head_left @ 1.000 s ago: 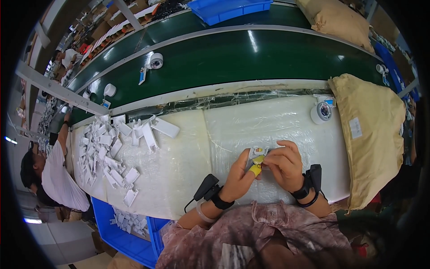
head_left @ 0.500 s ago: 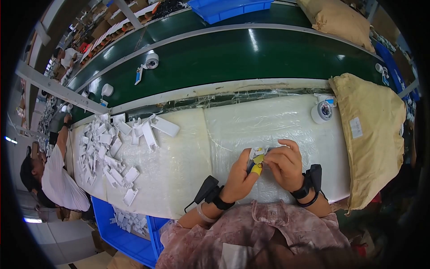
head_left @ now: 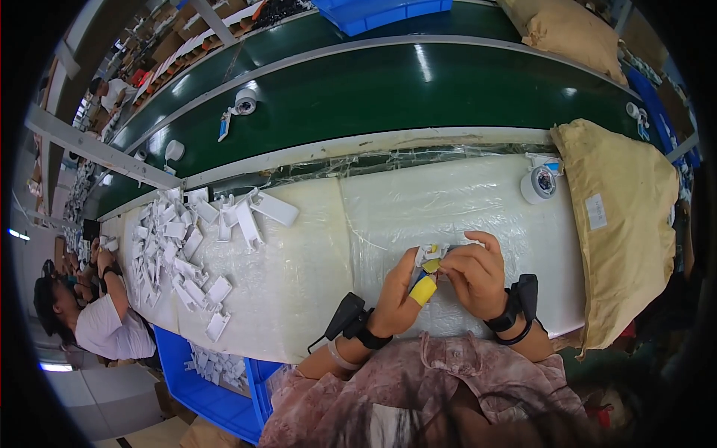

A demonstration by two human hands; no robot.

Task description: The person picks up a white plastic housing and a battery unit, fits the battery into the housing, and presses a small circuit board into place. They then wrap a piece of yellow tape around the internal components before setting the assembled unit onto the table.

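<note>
Over the right half of the padded table, my left hand (head_left: pixel 396 305) and my right hand (head_left: pixel 476 278) meet around a small white plastic part (head_left: pixel 431 252) with yellow bits in it. Both hands are closed on this part from either side, and the fingers hide much of it. A yellow piece (head_left: pixel 423 290) lies at my left thumb; whether it is wrapped on the thumb or held, I cannot tell. To the right of my hands stands a round white camera-like unit (head_left: pixel 538 184) with a blue and white tab.
Loose white plastic brackets (head_left: pixel 175 239) lie heaped on the table's left. Below them is a blue bin (head_left: pixel 179 381) of white parts. A tan sack (head_left: pixel 620 231) covers the right end. Beyond runs a green conveyor (head_left: pixel 328 101) carrying white units (head_left: pixel 245 101). A co-worker (head_left: pixel 104 313) sits at left.
White units on the conveyor have shifted slightly left. The yellow piece at my left thumb shows a plainer face. The co-worker's head and arm have moved. My hands stay nearly in place.
</note>
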